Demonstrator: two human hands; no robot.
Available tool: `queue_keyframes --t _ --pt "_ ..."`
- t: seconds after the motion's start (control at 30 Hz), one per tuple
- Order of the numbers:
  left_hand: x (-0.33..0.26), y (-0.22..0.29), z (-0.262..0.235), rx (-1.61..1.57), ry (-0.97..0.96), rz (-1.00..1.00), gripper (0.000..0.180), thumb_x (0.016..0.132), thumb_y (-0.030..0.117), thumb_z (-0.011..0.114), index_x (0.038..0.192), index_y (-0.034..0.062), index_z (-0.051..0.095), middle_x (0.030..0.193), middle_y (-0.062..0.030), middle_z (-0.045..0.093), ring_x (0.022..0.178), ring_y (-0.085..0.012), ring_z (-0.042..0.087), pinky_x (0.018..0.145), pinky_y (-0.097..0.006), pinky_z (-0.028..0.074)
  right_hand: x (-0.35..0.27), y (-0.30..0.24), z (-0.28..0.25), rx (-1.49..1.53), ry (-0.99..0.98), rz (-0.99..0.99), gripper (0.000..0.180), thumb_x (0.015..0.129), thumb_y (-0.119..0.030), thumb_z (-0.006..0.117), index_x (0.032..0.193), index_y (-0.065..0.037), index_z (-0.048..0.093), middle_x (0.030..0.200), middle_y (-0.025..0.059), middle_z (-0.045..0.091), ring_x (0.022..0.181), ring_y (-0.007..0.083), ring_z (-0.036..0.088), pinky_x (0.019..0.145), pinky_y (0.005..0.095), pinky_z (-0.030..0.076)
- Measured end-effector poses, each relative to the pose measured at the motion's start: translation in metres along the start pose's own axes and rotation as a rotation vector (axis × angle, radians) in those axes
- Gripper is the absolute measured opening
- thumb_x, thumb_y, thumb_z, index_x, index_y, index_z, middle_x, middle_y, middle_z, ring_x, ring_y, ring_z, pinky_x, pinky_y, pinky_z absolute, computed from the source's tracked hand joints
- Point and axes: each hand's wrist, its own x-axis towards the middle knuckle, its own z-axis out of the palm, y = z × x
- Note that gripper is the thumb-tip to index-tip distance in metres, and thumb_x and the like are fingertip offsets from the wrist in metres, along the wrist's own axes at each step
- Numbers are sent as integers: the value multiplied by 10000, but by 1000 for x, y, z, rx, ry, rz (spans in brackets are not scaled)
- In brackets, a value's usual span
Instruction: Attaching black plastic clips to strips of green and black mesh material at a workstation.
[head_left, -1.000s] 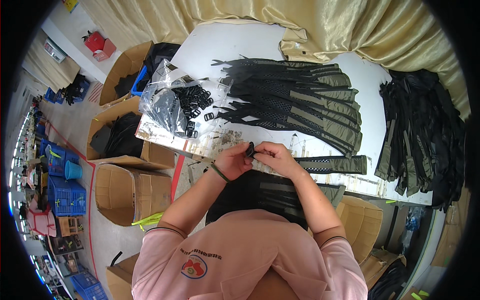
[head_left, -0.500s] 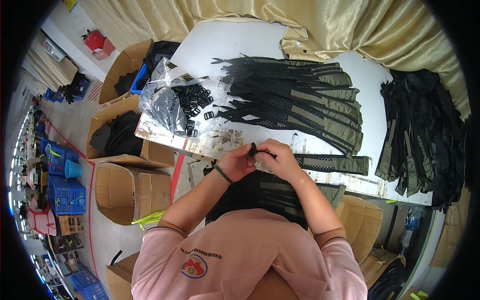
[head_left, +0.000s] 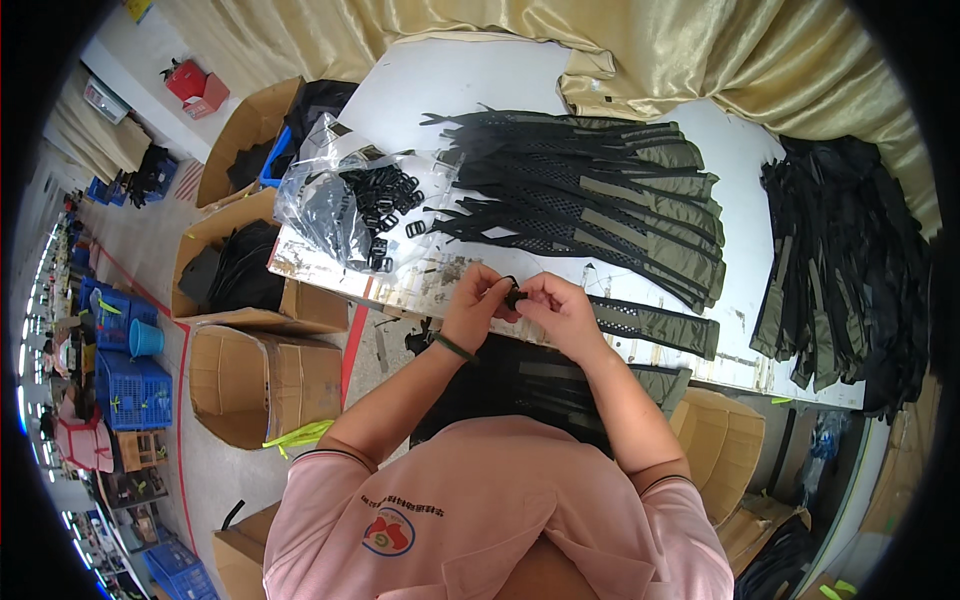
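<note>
At the table's near edge my two hands meet, fingertips pinched together. Between them is a small black plastic buckle (head_left: pixel 514 297), partly covered by fingers. My left hand (head_left: pixel 472 311) grips the buckle from its left side. Closed at the buckle's right side, my right hand (head_left: pixel 561 316) pinches the black webbing end of a shoulder strap (head_left: pixel 655 327). That strap, black mesh and olive fabric, stretches rightward from under my right hand along the table edge. Whether the webbing passes through the buckle is hidden by my fingers.
Similar straps (head_left: pixel 590 195) lie fanned across the white table (head_left: pixel 480 75). Left of them, a clear plastic bag (head_left: pixel 325 215) spills black buckles (head_left: pixel 385 200). More straps (head_left: pixel 835 270) hang over the right side. Dark straps (head_left: pixel 540 385) lie before me; cardboard boxes (head_left: pixel 300 385) stand left.
Both hands have moved slightly, fingers now closer together around the buckle. The held strap has shifted a little left and toward me.
</note>
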Motion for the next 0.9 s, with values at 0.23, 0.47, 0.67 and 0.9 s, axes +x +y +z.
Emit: queue_keyframes --t 0.23,0.47,0.67,0.9 --pt "-1 4 3 98 -7 124 67 908 49 546 911 20 487 767 -58 580 616 -111 592 548 -226 515 -1 5 -1 328 6 269 178 789 25 643 956 6 582 837 29 616 753 86 585 702 203 463" --pt "0 2 2 227 -10 193 50 905 12 533 908 18 483 763 -46 578 627 -95 586 553 -211 496 -8 -8 11 251 98 110 230 798 19 639 1026 12 619 839 49 623 750 115 603 706 225 481" --pt "-4 -1 8 212 -7 289 77 887 -3 558 884 23 485 737 -26 562 637 -76 575 559 -200 480 -8 -10 13 -59 128 -80 77 808 -35 664 879 -6 657 815 47 591 694 92 569 639 223 452" --pt "-3 13 6 164 -15 215 85 866 11 602 884 23 521 743 -10 566 660 -61 559 575 -196 467 -9 0 2 122 58 298 181 794 -125 708 684 -50 586 626 -59 503 572 29 400 501 202 299"
